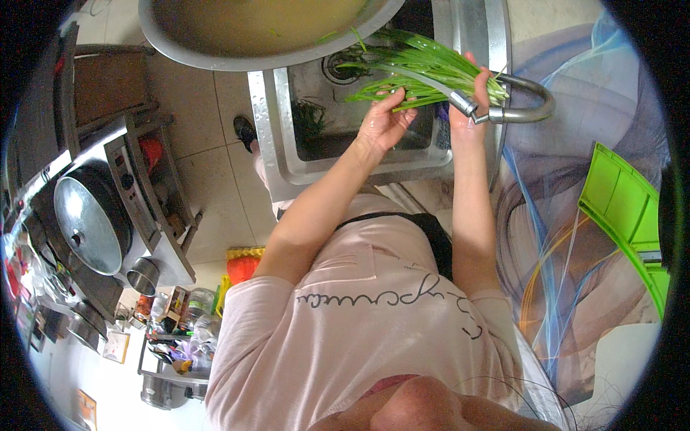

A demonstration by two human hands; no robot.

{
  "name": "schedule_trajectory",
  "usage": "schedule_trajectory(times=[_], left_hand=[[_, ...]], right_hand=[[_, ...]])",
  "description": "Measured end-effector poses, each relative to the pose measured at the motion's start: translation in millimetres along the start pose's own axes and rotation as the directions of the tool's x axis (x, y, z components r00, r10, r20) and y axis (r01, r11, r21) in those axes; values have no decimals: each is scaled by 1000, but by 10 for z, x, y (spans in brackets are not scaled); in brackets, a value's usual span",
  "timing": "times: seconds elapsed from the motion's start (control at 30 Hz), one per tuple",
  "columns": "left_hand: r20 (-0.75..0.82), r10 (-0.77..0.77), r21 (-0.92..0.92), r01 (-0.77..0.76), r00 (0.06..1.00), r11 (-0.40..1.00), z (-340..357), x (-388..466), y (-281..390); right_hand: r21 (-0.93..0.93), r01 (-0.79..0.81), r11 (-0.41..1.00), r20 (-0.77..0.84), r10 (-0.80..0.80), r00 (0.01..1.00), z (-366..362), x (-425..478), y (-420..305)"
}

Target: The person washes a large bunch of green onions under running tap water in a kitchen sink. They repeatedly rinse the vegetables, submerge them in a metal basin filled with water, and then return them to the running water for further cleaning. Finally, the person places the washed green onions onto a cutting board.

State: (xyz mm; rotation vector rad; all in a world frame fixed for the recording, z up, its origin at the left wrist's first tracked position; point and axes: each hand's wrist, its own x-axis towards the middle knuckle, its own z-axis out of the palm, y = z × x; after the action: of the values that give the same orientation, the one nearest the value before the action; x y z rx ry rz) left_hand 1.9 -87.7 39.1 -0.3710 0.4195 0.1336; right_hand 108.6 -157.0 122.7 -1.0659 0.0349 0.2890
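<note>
A bunch of long green chive-like leaves [431,64] is held over a stainless steel sink [280,145]. My right hand [474,97] grips the pale stalk ends, partly hidden behind the faucet's nozzle. My left hand [389,116] has its thumb and fingers around the lower strands, left of my right hand. From the curved metal faucet [525,102], a stream of water runs across the leaves towards the drain [339,69]. Loose green pieces [308,117] lie at the left of the basin. A large metal bowl [269,59] holding cloudy water and a few green bits stands beyond the sink's near-left part.
A patterned counter surface [560,178] with a bright green plastic rack or tray [620,199] lies at right. Left are a stove with a lidded pan [89,226], a metal cup [143,276] and a crowded shelf [178,336]. Another person's shoe [245,131] shows beside the sink.
</note>
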Motion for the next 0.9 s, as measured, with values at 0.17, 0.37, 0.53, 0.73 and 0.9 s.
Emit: schedule_trajectory(times=[0.17, 0.37, 0.53, 0.73, 0.9], left_hand=[[36, 55, 85, -58, 998, 995, 27, -84, 1], [-7, 108, 93, -107, 994, 990, 29, -106, 33], [88, 122, 75, -129, 989, 989, -21, -86, 89], [-15, 129, 156, -125, 992, 980, -60, -55, 293], [-53, 242, 235, -223, 969, 946, -102, -97, 408]], right_hand=[[-56, 6, 998, -10, -6, 1000, 8, -20, -17], [-1, -34, 999, 42, 34, 999, 52, -11, 34], [20, 51, 998, 65, -53, 997, 93, 27, 116], [-168, 27, 985, 84, -13, 996, 152, -115, -195], [-97, 76, 992, 44, -72, 996, -152, -85, -380]])
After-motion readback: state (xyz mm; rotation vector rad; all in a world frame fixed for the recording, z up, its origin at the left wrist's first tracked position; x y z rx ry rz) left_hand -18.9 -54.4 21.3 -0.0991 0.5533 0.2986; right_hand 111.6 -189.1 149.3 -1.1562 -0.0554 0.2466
